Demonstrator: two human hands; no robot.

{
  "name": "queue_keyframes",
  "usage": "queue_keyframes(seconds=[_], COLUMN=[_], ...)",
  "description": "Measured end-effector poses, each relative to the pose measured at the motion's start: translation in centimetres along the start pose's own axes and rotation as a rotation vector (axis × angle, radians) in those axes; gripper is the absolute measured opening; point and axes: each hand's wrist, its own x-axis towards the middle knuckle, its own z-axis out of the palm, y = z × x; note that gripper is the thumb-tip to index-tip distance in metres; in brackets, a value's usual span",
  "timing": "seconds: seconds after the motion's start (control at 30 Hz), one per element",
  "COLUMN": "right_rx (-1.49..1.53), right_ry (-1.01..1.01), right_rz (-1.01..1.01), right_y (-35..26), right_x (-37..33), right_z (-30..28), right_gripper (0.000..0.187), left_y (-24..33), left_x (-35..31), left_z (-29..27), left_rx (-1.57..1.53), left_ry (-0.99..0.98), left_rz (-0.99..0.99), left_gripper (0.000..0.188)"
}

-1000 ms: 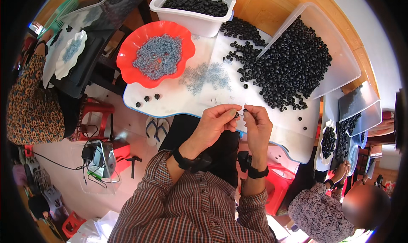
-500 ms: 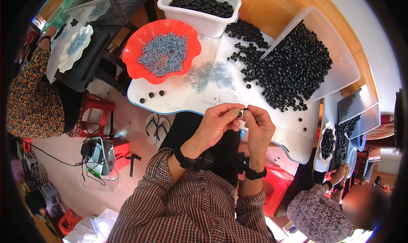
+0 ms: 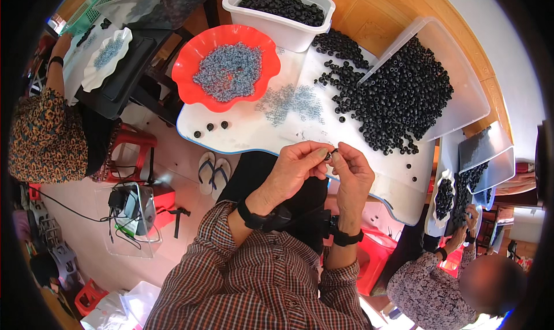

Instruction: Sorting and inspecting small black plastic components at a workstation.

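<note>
My left hand and my right hand meet fingertip to fingertip over the table's front edge. Both are closed in a pinch on a small black round part, mostly covered by the fingers. Whether a second small piece is between them I cannot tell. Beyond them, small clear pieces lie scattered on the white table. To the right spreads a heap of black round parts, spilling from a clear tub on its side. A red wavy-rimmed dish holds many clear grey pieces.
A white tub of black parts stands at the back. Three black parts sit near the left edge. People work at side tables, one in a patterned sleeve at left, another at lower right. A red stool stands below.
My fingertips have brought the small black parts closer together, the hands otherwise staying put. The view has shifted slightly. At lower right, the other person's hand has moved up toward their parts.
</note>
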Motion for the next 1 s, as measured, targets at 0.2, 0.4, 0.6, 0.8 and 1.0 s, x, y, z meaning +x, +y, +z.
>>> queue_keyframes(seconds=[0.2, 0.4, 0.6, 0.8, 1.0], right_rx=[0.022, 0.055, 0.013, 0.031, 0.043], right_ry=[-0.045, -0.043, -0.069, -0.079, -0.077], right_rz=[0.107, 0.072, -0.071, -0.126, -0.139], right_y=[-0.1, 0.2, -0.2, 0.2, 0.2], right_x=[0.1, -0.1, -0.5, -0.5, -0.5], right_z=[-0.6, -1.2, -1.1, -1.1, -1.0], right_gripper=[0.017, 0.015, 0.015, 0.017, 0.017], left_y=[-0.1, -0.3, -0.2, -0.3, -0.6], left_x=[0.2, 0.6, 0.8, 0.9, 0.9], left_z=[0.0, 0.2, 0.5, 1.0, 1.0], left_rx=[0.006, -0.146, -0.191, -0.168, -0.099], left_ry=[-0.009, -0.009, -0.023, 0.008, 0.007], left_rz=[-0.006, -0.067, -0.068, -0.051, -0.030], left_gripper=[0.024, 0.025, 0.025, 0.025, 0.024])
